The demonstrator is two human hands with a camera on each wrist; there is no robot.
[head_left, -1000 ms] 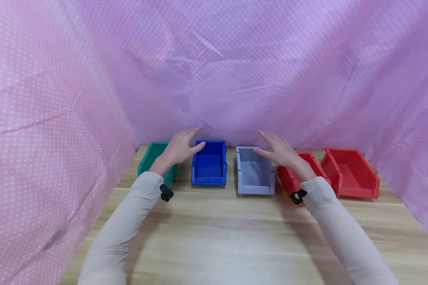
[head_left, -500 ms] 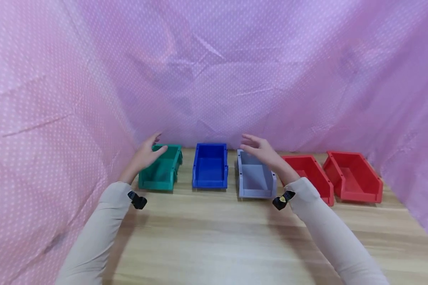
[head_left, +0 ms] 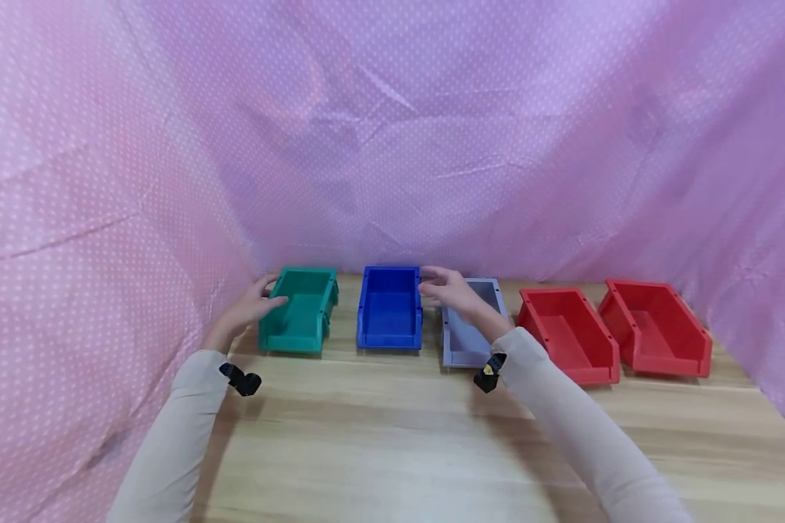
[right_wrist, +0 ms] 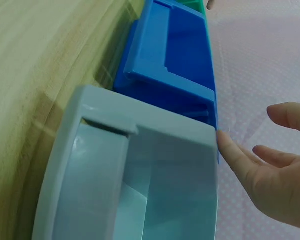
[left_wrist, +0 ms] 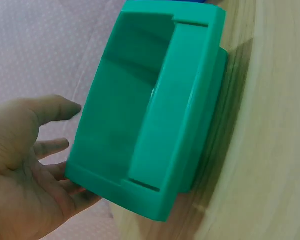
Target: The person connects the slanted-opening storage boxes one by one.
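Note:
At the green bin's [head_left: 297,316] outer left side, my left hand [head_left: 247,308] reaches with thumb and fingers spread apart. The left wrist view shows the thumb near the green bin's rim and some fingertips behind its side wall; whether they touch it I cannot tell. Over the left rim of the grey bin [head_left: 461,341], my right hand [head_left: 459,296] points toward the blue bin [head_left: 390,316]. Its fingers are loosely extended and grip nothing. In the right wrist view one finger lies close to the corner where the grey and blue bins appear to meet.
Two red bins [head_left: 572,338] [head_left: 661,330] stand close together on the right. All the bins form a row at the back of the wooden table [head_left: 366,436]. A pink dotted cloth [head_left: 392,145] hangs behind the row and along both sides.
My left hand has moved left from between the green and blue bins to the green bin's left side. My right hand has moved left and lower, toward the gap between grey and blue bins.

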